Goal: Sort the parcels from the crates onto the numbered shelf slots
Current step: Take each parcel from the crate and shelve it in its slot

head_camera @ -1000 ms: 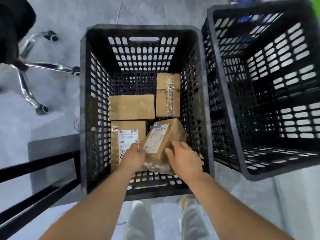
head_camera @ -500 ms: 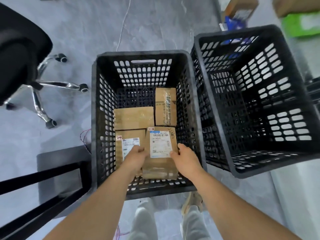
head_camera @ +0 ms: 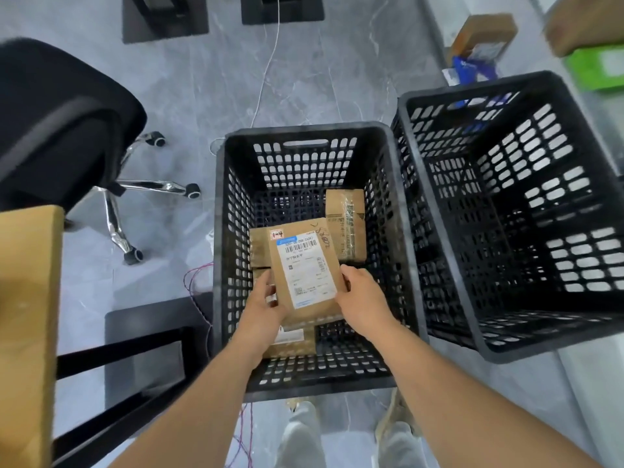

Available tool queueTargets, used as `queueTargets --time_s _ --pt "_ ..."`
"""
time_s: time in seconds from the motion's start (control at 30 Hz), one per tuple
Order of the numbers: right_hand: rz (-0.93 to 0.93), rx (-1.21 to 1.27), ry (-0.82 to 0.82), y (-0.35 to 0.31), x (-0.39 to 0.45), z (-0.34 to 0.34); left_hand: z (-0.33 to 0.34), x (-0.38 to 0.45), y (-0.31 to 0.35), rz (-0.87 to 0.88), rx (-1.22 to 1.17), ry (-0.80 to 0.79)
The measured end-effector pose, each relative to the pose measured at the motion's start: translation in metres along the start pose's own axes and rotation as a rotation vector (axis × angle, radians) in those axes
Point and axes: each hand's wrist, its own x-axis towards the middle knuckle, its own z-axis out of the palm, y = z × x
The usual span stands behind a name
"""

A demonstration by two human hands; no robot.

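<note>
Two black slotted plastic crates on a grey marbled floor (head_camera: pixel 337 62). Near crate (head_camera: pixel 305 130) at centre; second crate (head_camera: pixel 506 352) touching it at 3 o'clock, tilted, with no parcels visible inside.

Held parcel (head_camera: pixel 304 265): brown cardboard, white barcode label facing up, raised above the near crate's contents. Left hand (head_camera: pixel 263 305) grips its 9 o'clock edge, fingers hidden beneath; right hand (head_camera: pixel 361 295) grips its 3 o'clock edge, thumb over the label's border. Both grips pinch the parcel between thumb and fingers.

Remaining in near crate: taped parcel (head_camera: pixel 346 224) at 1 o'clock of the held one; plain parcel (head_camera: pixel 258 246) partly hidden at 10 o'clock; labelled parcel (head_camera: pixel 292 342) at 6 o'clock, mostly covered.

Room: black office chair (head_camera: pixel 60 130) with chrome castor base at 10 o'clock; wooden board edge (head_camera: pixel 27 298) on a black frame at 8 o'clock; thin white cable (head_camera: pixel 266 69) at 12 o'clock; red wires (head_camera: pixel 194 275) by the crate's 9 o'clock wall; open carton (head_camera: pixel 483 35) and green box (head_camera: pixel 597 65) at 2 o'clock.
</note>
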Motion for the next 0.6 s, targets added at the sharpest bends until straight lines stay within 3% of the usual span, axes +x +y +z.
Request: queueTargets --time_s 0.3,0.6 --pt "0.087 0.282 -0.201 0.034 0.021 0.021 -0.006 0.045 -0.046 0.06 0.092 -0.069" --pt "0.08 0.356 -0.224 0.053 0.042 0.028 -0.011 0.064 -0.07 0.066 0.185 -0.055"
